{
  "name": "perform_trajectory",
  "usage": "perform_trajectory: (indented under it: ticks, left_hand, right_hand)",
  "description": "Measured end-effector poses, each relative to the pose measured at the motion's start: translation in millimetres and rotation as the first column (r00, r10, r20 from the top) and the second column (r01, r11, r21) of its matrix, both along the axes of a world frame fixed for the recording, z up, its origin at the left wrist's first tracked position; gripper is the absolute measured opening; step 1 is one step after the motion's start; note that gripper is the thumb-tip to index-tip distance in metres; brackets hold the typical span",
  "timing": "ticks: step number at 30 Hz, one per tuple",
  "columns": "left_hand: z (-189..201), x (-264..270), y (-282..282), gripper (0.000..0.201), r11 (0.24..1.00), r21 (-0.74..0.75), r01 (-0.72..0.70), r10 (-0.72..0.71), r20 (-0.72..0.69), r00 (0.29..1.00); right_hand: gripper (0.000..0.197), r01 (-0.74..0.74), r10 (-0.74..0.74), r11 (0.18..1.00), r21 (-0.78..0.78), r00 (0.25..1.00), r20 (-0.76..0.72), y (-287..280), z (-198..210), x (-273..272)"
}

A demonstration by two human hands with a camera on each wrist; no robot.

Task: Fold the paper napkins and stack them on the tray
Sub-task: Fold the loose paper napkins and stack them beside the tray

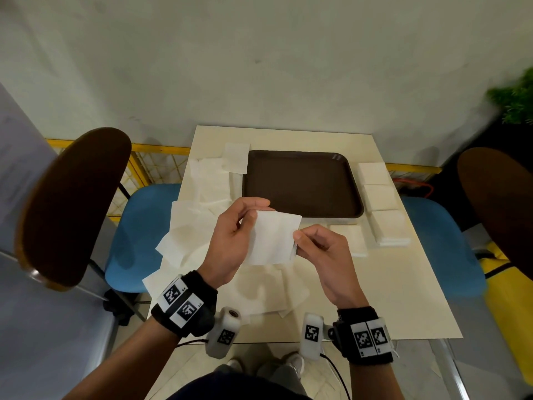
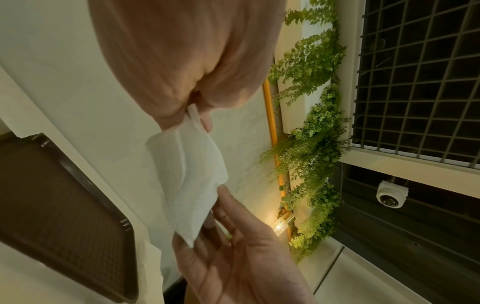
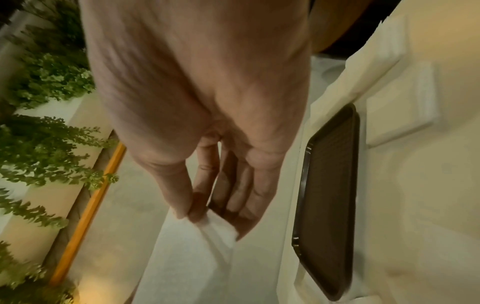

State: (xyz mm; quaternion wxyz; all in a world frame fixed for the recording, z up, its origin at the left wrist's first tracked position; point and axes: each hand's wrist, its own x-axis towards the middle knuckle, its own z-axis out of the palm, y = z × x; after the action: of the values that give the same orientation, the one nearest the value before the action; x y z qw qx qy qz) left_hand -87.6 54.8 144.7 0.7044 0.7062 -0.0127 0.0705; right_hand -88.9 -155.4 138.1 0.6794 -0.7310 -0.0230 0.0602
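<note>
You hold one napkin (image 1: 274, 238) above the desk (image 1: 403, 284), left hand (image 1: 233, 241) and right hand (image 1: 326, 255) each pinching an edge, mid-fold. Next, probably crease it flat, then set it on the bare tray (image 1: 302, 186).

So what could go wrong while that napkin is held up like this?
The napkin hangs in the air, pinched only at its edges by the left hand and right hand, so thin paper might tear or fold crooked. Loose napkins overhang the table edge on the left and could slide off. The tray holds nothing yet.
</note>
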Motion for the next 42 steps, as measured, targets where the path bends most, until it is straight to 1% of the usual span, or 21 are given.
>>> perform_trajectory:
  ticks: [3,5,7,8,18,21,23,25,26,29,31,34,37,39,42]
  left_hand:
    - [-2.8,2.8,0.9,0.020,1.000,-0.003,-0.011,0.011,-0.030,0.999]
    - [-5.1,7.3,4.5,0.015,0.998,0.057,-0.013,0.017,-0.071,0.997]
    - [-4.4,9.9,7.4,0.016,0.992,0.124,0.004,0.010,-0.113,0.994]
    - [-3.5,10.6,8.4,0.017,0.991,0.134,0.014,0.003,-0.121,0.993]
    - [-3.2,12.6,12.0,0.014,0.987,0.156,0.028,-0.015,-0.085,0.996]
    - [-3.3,12.4,15.3,0.014,0.980,0.191,0.048,-0.033,-0.083,0.996]
    - [-1.0,14.0,18.9,0.012,0.953,0.284,0.105,-0.086,-0.078,0.993]
    - [3.1,16.7,21.3,0.013,0.894,0.406,0.191,-0.160,-0.109,0.981]
    - [5.8,18.3,20.9,0.014,0.865,0.442,0.237,-0.196,-0.139,0.971]
    - [9.3,24.1,15.2,0.020,0.787,0.499,0.362,-0.306,-0.194,0.932]
    - [7.2,28.8,8.3,0.019,0.769,0.505,0.391,-0.338,-0.197,0.920]
    - [0.7,36.6,-1.6,0.017,0.809,0.445,0.385,-0.344,-0.174,0.923]
    - [-6.1,38.2,-13.0,0.015,0.851,0.384,0.359,-0.331,-0.138,0.933]
    - [-10.3,38.0,-24.4,0.015,0.860,0.363,0.359,-0.336,-0.128,0.933]
    - [-16.9,42.8,-46.9,0.015,0.877,0.330,0.350,-0.339,-0.092,0.936]
  right_hand:
    - [0.018,0.046,-0.045,0.998,-0.048,0.999,0.007,-0.9,-2.7,2.6]
    - [0.021,0.043,-0.041,0.995,-0.085,0.999,0.024,-2.5,-3.2,4.5]
    - [0.023,0.034,-0.029,0.990,-0.136,0.999,0.038,-4.2,-2.1,6.3]
    - [0.022,0.032,-0.026,0.987,-0.155,0.999,0.041,-4.8,-1.5,7.1]
    - [0.020,0.027,-0.002,0.965,-0.259,0.995,0.097,-3.4,9.2,5.7]
    - [0.020,0.023,0.019,0.942,-0.333,0.992,0.123,-3.2,10.6,5.0]
    - [0.021,0.022,0.047,0.913,-0.408,0.986,0.159,-3.7,11.4,3.8]
    - [0.025,0.017,0.092,0.875,-0.483,0.975,0.201,-4.6,12.7,2.2]
    - [0.026,0.003,0.122,0.857,-0.515,0.970,0.210,-4.8,13.6,1.3]
    - [0.025,-0.083,0.219,0.830,-0.552,0.958,0.185,-3.9,15.8,-1.5]
    - [0.022,-0.133,0.269,0.817,-0.561,0.949,0.167,-3.7,16.2,-4.2]
    - [0.022,-0.147,0.295,0.811,-0.566,0.938,0.180,-9.4,16.4,-6.8]
    - [0.021,-0.138,0.278,0.836,-0.531,0.941,0.193,-23.5,14.8,-5.6]
    - [0.020,-0.136,0.264,0.852,-0.505,0.945,0.192,-33.5,12.5,-4.1]
    - [0.023,-0.099,0.187,0.877,-0.471,0.972,0.145,-45.0,4.0,0.7]
